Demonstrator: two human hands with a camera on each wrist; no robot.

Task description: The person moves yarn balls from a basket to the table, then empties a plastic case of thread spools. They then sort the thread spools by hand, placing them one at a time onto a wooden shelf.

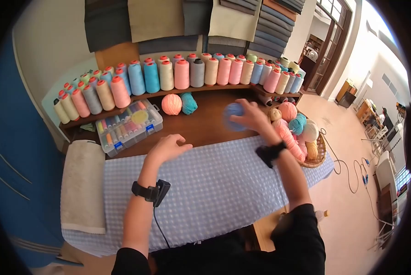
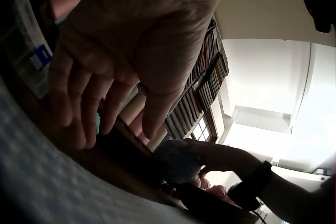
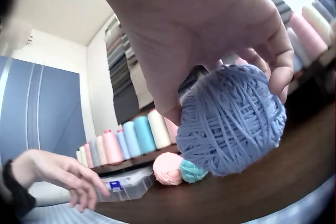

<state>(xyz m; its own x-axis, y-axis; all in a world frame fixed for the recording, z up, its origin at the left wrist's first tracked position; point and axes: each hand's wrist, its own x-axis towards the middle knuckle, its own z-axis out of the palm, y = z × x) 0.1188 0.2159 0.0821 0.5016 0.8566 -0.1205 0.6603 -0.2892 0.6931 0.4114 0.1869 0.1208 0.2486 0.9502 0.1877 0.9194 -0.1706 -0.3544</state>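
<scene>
Far L I've got 1 beige towel, then 1 clear case w/ 2 blue latches. L hand hovers by the checked cloth, fingers loose, nothing held. Beyond it, 2 yarn balls on the brown tabletop: 1 peach ball, 1 teal ball just beside. R hand grips 1 blue yarn ball over the tabletop, approx. between teal ball & 1 wicker basket; can't get exact ct. of yarn in there.

Looking forward-down at the grip from head, real close from right wrist, across from left, sharing yarn ball.
</scene>
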